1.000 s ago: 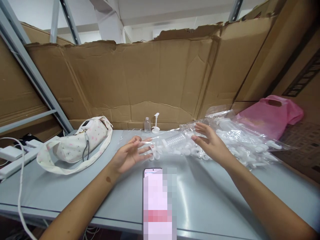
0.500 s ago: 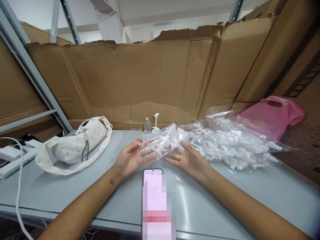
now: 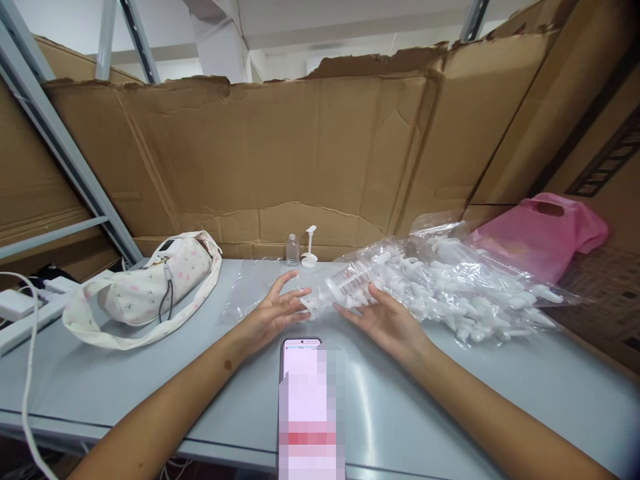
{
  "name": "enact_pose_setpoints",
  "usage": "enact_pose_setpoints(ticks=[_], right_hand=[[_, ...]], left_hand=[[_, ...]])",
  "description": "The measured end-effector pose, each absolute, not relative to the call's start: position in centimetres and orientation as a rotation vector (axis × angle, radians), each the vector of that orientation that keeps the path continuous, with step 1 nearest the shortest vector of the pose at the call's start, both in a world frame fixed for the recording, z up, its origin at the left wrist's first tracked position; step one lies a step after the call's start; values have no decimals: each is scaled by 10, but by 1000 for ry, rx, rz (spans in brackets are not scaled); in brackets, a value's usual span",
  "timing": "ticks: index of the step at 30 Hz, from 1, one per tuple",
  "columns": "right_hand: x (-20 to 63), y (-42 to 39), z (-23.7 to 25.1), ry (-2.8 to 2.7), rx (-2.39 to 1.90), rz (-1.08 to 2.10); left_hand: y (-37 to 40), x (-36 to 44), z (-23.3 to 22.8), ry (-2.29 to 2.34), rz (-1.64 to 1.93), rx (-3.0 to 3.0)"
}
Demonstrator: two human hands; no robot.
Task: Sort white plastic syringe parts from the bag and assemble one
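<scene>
My left hand (image 3: 270,313) is open, fingers spread, its fingertips beside small white plastic pieces (image 3: 314,305) at the near-left end of a clear plastic bag (image 3: 345,279). My right hand (image 3: 390,327) is also open, palm turned inward, at the bag's near side; its fingertips lie close to the bag, and I cannot tell whether they touch it. Many white plastic pieces (image 3: 450,287) fill the bag to the right. Behind the hands stand a small clear bottle (image 3: 293,250) and a white pump top (image 3: 310,248) with a thin stem.
A phone (image 3: 305,400) lies at the front centre, its screen partly blurred out. On the left are a patterned cloth bag (image 3: 185,273), a power strip (image 3: 30,327) and a white cable (image 3: 31,393). A pink plastic bag (image 3: 535,233) sits at the back right, against cardboard (image 3: 300,147).
The clear film that lay over my left fingers has drawn back to the right. White pieces between my hands have spread lower, and my left fingers are more spread.
</scene>
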State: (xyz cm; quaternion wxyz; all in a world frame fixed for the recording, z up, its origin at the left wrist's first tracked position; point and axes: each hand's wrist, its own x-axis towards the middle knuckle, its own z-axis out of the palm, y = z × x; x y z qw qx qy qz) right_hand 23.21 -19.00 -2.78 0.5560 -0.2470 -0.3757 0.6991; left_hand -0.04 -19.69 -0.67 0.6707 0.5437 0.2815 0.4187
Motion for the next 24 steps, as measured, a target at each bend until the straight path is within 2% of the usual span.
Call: enact_pose_setpoints(ticks=[7,19,24], right_hand=[[232,-195,-25,-907,-499,1738],[255,-183,-23,-867,-579,1589],[265,-180,-15,-786,-523,1528]], left_hand=[[-190,-3,-14,765,952,1411],[-174,-27,-6,1215,997,1799],[-165,-43,-3,1400,1141,1956]])
